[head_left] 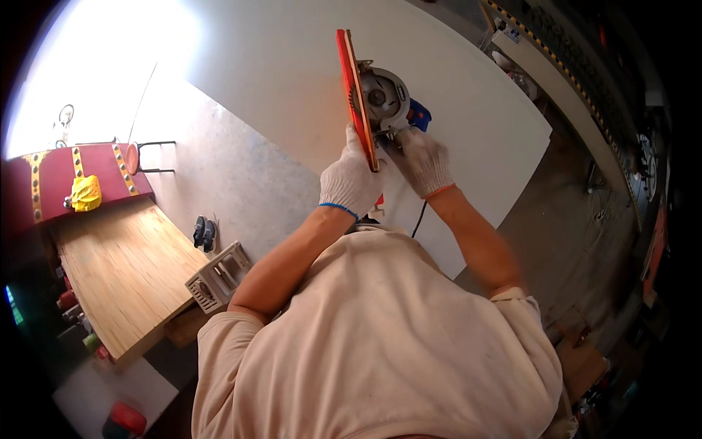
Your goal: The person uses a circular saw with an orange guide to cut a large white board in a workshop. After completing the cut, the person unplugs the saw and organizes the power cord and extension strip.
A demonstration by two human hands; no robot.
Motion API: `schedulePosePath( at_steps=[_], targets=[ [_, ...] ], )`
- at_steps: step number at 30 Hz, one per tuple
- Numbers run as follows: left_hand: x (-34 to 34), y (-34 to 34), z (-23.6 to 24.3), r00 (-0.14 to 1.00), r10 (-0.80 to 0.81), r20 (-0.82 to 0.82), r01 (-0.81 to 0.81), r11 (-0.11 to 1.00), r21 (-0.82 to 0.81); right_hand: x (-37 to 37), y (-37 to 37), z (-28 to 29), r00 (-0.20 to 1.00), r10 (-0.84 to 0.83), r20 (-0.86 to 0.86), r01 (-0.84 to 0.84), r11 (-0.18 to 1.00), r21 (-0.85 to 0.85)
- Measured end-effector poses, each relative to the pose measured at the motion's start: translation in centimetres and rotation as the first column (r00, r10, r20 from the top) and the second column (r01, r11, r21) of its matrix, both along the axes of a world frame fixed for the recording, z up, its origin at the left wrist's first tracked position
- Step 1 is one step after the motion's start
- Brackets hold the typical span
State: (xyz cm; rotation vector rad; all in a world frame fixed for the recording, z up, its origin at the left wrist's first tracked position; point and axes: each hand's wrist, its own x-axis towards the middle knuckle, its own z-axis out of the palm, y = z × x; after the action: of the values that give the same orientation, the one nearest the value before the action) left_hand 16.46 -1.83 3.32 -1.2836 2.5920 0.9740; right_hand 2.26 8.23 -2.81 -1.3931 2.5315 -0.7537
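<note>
Red-faced board, upper ctr of frame, long axis near-vert., runs up from L hand gripping its lower end; circ. saw just right, nearer R hand (blurred, can't tell grip).

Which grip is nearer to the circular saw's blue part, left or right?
Right. The right grip is right by the blue part's lower edge; the left grip is farther left, on the red board's lower end.
</note>
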Motion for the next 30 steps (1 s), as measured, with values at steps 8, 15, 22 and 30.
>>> schedulePosePath(
  at_steps=[8, 15, 22, 30],
  targets=[
    [0.7, -0.7, -0.9, 0.999, -0.01, -0.041, 0.008, 1.0, -0.028, -0.4, 0.5, -4.8, 0.941, 0.196, -0.275, -0.252, 0.95, -0.186],
    [0.9, -1.5, -0.5, 0.999, -0.035, -0.041, 0.033, 0.998, -0.053, -0.5, 0.4, -7.2, 0.947, 0.217, -0.239, -0.261, 0.95, -0.171],
    [1.1, -1.8, -0.5, 0.995, -0.07, -0.07, 0.064, 0.995, -0.078, -0.5, 0.3, -7.6, 0.954, 0.214, -0.209, -0.254, 0.949, -0.188],
    [1.1, -2.3, 0.0, 0.995, -0.082, -0.053, 0.079, 0.996, -0.044, -0.9, 0.6, -7.8, 0.951, 0.226, -0.209, -0.269, 0.94, -0.209]
  ],
)
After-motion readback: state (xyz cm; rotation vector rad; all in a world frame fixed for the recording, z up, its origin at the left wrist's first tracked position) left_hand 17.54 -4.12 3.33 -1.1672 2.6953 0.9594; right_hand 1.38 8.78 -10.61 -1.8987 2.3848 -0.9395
